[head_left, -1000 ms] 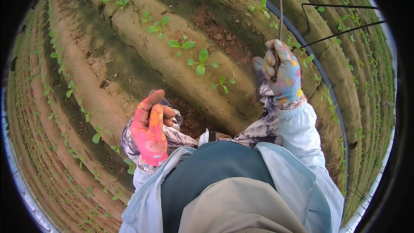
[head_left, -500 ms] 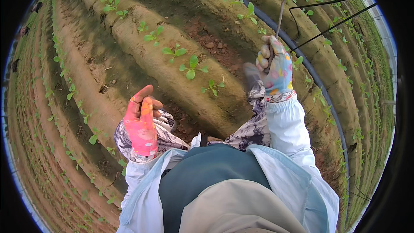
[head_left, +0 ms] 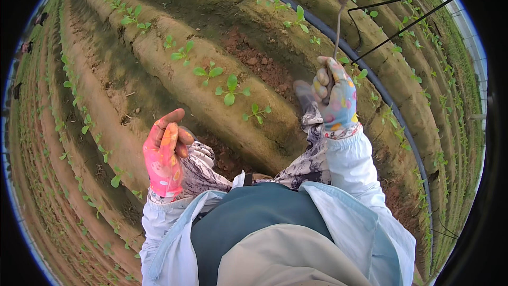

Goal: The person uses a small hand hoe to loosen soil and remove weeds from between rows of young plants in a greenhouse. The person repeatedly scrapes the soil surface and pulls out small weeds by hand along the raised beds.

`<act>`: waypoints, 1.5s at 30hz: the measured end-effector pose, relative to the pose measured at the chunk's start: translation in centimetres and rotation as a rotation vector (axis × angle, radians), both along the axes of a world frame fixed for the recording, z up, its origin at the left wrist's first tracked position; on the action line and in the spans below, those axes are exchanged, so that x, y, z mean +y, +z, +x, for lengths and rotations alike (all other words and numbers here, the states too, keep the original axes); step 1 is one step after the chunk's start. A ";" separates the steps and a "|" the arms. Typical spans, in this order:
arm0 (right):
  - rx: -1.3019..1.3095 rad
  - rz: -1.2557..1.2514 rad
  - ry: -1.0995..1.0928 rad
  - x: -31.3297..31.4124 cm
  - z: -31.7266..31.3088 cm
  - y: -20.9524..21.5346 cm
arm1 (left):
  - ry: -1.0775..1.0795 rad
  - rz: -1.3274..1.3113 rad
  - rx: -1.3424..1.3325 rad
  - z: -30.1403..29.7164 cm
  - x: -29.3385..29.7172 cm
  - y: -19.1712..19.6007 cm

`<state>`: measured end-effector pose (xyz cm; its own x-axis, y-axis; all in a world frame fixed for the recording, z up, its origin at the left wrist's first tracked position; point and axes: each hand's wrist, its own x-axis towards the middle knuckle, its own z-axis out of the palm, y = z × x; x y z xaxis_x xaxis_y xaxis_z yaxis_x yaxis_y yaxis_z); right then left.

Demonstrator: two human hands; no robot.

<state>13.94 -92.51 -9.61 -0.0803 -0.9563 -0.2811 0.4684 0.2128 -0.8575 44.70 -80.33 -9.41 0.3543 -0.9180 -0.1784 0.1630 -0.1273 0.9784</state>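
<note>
My right hand, in a pale patterned glove, grips the thin shaft of a metal hand tool whose head points up and away over a soil ridge. My left hand, in a pink and orange glove, hangs in the air over the furrow with its fingers loosely curled and nothing visible in it. Between the two hands, small green seedlings grow along the top of the raised soil ridge. My light blue sleeves and dark vest fill the lower middle.
Long raised beds with rows of seedlings run diagonally across the whole field. A black irrigation hose curves along the furrow on the right. Thin black wire hoops stick out of the beds at the upper right.
My right hand has lifted the tool further up and away. My left hand has risen slightly and its fingers have curled in. The view has shifted along the ridge.
</note>
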 end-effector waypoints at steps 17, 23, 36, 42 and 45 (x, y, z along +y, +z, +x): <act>-0.091 0.037 0.104 0.7 0.5 0.4 | 0.152 -0.030 -0.131 -0.2 0.0 -0.6; -0.091 0.002 0.137 0.7 0.8 -0.2 | 0.374 -0.188 -0.186 1.8 2.6 -0.8; -0.139 0.008 0.110 0.9 -0.6 -1.4 | 0.512 -0.324 -0.087 3.9 5.8 -1.6; -0.132 -0.010 0.136 0.5 -0.9 -1.7 | 0.589 -0.368 0.034 5.3 6.6 -0.9; -0.091 -0.074 0.198 0.3 -0.2 -1.5 | 0.597 -0.435 0.116 7.9 8.5 0.6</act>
